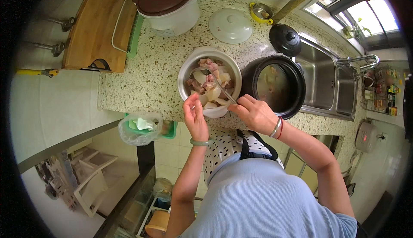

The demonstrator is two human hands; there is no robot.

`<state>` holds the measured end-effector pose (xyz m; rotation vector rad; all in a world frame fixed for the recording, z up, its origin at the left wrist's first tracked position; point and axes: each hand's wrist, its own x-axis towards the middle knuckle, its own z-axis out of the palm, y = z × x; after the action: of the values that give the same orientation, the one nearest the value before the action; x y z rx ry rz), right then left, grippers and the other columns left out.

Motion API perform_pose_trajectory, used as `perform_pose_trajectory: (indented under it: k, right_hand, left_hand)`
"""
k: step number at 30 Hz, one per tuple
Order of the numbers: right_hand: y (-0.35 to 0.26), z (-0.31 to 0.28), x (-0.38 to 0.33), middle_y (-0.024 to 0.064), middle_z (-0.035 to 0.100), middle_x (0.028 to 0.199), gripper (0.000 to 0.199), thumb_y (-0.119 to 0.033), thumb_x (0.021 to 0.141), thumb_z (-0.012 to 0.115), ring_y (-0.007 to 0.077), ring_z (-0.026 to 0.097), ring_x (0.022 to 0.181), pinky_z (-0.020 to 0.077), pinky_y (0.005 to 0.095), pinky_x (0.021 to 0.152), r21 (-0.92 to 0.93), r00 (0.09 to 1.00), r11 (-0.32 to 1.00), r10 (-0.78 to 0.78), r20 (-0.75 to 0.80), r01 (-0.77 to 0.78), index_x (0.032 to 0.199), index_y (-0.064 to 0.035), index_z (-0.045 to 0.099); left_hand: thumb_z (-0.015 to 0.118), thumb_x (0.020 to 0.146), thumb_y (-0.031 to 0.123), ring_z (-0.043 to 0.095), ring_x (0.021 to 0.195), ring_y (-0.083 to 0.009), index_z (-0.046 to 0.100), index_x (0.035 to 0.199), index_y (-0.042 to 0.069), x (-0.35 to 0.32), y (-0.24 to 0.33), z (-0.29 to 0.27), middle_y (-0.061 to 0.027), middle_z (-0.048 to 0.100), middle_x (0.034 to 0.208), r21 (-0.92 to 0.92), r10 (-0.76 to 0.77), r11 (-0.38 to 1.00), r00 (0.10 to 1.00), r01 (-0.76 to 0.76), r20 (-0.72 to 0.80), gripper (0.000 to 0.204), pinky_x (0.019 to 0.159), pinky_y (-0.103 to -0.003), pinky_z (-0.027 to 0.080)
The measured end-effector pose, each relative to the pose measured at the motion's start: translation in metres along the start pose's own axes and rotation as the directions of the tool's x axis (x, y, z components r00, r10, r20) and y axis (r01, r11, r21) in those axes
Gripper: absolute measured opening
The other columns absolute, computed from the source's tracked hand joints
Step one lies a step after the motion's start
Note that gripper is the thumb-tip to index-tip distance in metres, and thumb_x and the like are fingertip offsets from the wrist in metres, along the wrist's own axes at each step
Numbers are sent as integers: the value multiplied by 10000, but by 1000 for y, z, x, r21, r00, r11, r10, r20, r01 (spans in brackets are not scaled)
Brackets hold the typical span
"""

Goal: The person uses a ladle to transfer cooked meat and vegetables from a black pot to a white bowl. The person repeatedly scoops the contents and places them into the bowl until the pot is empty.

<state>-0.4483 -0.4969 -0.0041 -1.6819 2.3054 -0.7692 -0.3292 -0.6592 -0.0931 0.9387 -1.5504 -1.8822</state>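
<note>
A white pot in front of me holds pieces of raw pinkish meat and pale peeled chunks. My right hand is closed round the handle of a metal spoon, whose bowl lies among the pieces. At the pot's near left rim is my left hand, its fingers loosely stretched upward; whether they press on the rim I cannot tell. Close beside the white pot, on the right, stands a black pot with cloudy liquid and a few pieces in it.
Behind the pots lie a white lid, a black lid and a small yellow-handled bowl. A white cooker with a brown lid and a wooden board stand left. The sink is right; a green bin hangs below the counter edge.
</note>
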Motion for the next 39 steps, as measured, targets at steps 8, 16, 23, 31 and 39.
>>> perform_pose_trajectory:
  k: [8, 16, 23, 31, 39]
  right_hand:
    - [-2, -5, -2, 60, 514, 837, 296, -103, 782, 627, 228, 575, 798, 541, 339, 591, -103, 997, 994, -42, -69, 34, 1073, -57, 602]
    - [-1, -11, -11, 75, 565, 844, 238, -54, 824, 639, 214, 598, 756, 528, 319, 591, 17, 980, 999, 45, -196, -43, 1061, -54, 621]
    - [-26, -79, -56, 46, 634, 721, 236, -165, 1024, 481, 74, 515, 572, 418, 223, 530, 880, 653, 404, 741, -155, -249, 1038, 4, 646]
    - [4, -118, -125, 63, 603, 662, 157, -73, 978, 517, 130, 550, 562, 432, 253, 535, 552, 612, 635, 747, -260, -541, 978, 4, 654]
    - [32, -59, -111, 109, 588, 748, 46, -86, 866, 588, 291, 621, 734, 525, 406, 614, -256, 841, 801, 506, -191, -540, 854, -48, 564]
  left_hand:
    - [546, 1024, 212, 543, 1004, -99, 567, 1233, 33, -1, -2, 1, -29, 589, 1145, 35, 22, 999, 1000, -22, -3, 275, 910, -256, 450]
    - [536, 1018, 146, 529, 1065, -129, 553, 1238, 0, -5, 7, 12, -76, 573, 1180, 80, 17, 997, 999, -20, 38, 264, 932, -274, 447]
    - [562, 1003, 118, 534, 981, -102, 565, 1224, 9, -10, 8, 33, -37, 587, 1135, 24, -3, 1000, 986, -1, 169, 247, 885, -254, 454]
    - [635, 965, 142, 550, 954, -116, 549, 1281, 13, -25, 6, 76, -63, 583, 1158, 75, -5, 997, 921, -26, 390, 352, 851, -274, 488]
    - [678, 932, 153, 550, 1008, -161, 512, 1338, 16, -28, 0, 91, -108, 557, 1231, 150, -27, 988, 889, -47, 457, 459, 853, -297, 502]
